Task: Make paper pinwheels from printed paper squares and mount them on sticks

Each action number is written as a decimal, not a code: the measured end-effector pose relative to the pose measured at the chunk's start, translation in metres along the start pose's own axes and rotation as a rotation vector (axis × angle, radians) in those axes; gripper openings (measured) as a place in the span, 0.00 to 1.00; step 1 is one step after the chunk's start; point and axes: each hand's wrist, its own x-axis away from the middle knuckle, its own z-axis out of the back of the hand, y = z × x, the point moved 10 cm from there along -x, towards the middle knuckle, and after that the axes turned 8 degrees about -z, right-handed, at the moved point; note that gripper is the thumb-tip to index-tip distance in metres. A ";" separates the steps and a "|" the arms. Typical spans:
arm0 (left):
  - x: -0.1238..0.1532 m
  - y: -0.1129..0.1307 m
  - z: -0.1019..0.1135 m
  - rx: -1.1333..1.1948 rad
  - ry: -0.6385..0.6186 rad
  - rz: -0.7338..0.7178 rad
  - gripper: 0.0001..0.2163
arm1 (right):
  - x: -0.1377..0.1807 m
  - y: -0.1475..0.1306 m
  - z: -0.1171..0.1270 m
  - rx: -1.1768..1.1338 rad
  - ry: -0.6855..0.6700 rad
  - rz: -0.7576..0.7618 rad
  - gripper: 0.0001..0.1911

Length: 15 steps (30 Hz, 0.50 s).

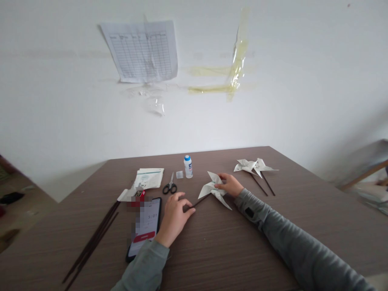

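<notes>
The stick (pixel 198 201) is pinched by the left hand (pixel 175 218), the pinwheel (pixel 214 188) pressed by the right hand (pixel 230 184); thin paper blades may be crushed by too much pressure.

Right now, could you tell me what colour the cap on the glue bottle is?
Blue, on a white glue bottle; seen in the head view.

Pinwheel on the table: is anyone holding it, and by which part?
Yes. The left hand pinches the pinwheel stick's lower end; the right hand presses on the paper blades at the hub.
</notes>
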 end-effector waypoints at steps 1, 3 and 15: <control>0.000 0.001 0.001 0.000 -0.004 0.004 0.05 | -0.001 0.002 0.000 -0.014 -0.007 0.000 0.22; -0.001 0.003 0.002 -0.001 -0.008 0.010 0.08 | -0.004 0.005 0.000 -0.036 -0.009 0.002 0.21; 0.000 0.012 0.006 -0.001 0.002 0.049 0.10 | -0.014 0.022 0.006 -0.211 0.107 0.020 0.10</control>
